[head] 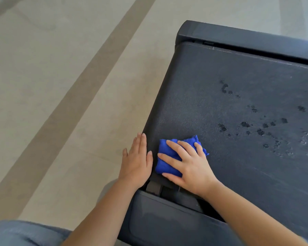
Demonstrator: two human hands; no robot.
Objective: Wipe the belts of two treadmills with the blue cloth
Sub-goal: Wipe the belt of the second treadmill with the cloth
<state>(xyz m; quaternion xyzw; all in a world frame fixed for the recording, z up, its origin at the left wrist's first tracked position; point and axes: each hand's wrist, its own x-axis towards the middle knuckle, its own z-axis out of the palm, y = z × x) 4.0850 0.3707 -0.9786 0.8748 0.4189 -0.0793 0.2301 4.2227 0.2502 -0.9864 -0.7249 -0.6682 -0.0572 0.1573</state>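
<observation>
A dark treadmill belt (229, 107) fills the right half of the head view, with several dark wet spots (260, 128) toward its right side. A folded blue cloth (167, 153) lies on the belt's near left corner. My right hand (187, 166) presses flat on the cloth with fingers spread. My left hand (137, 162) rests flat on the belt's left end edge beside the cloth, holding nothing.
The treadmill's dark side rails run along the far edge (247, 38) and the near edge (158, 219). A beige tiled floor (52, 86) with a darker diagonal stripe lies to the left. My grey-clad knee (21, 233) shows at the bottom left.
</observation>
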